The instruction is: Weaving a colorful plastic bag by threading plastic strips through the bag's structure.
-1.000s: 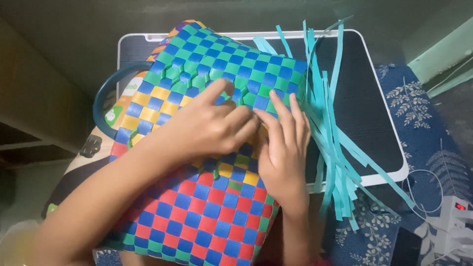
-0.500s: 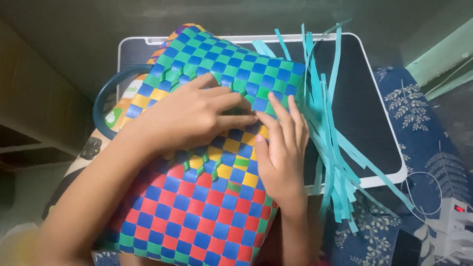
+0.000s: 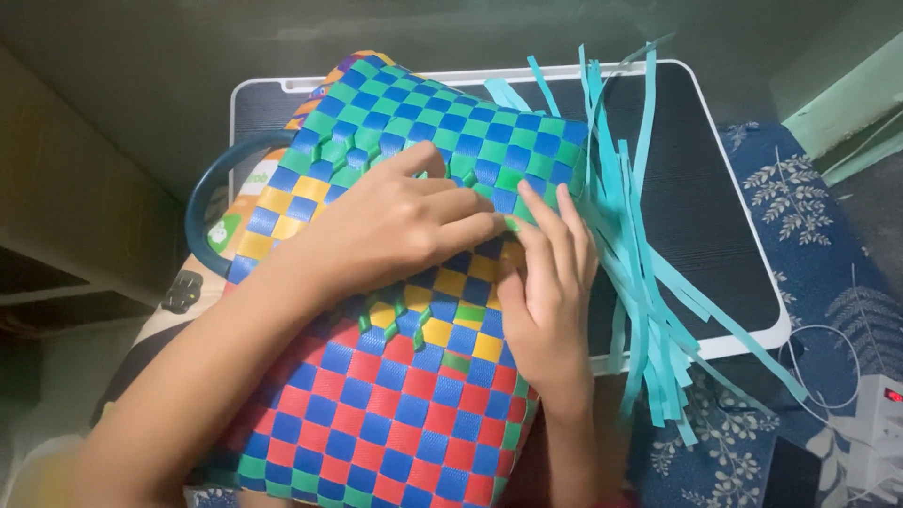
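A woven basket of flat plastic strips in a checkered pattern (image 3: 404,376), green and blue at its far end, yellow and blue in the middle, red and blue nearest the camera, lies on its side across a dark lap counter with a white rim (image 3: 715,216), its near end hanging toward the person. The left hand (image 3: 395,226) lies palm down on the weave at the boundary between the green and yellow bands, fingers stretched toward the right and pressing flat; it clasps nothing. The right hand (image 3: 546,282) rests just beside it, its fingers extended upward along the basket's right edge, fingertips touching the green squares; whether it pinches a strip underneath cannot be told. The fingertips of the two hands meet near the middle of the basket.

Loose light-blue plastic strips (image 3: 640,245) fan out from the basket's right edge over the counter and past its front rim. A dark blue round handle (image 3: 202,202) shows at the basket's left side. A blue cloth with a white leaf print (image 3: 818,245) lies to the right of the counter.

Compared with half a second earlier, the left hand's fingers have slid slightly further right, closer to the right hand; the basket and strips lie as they did.
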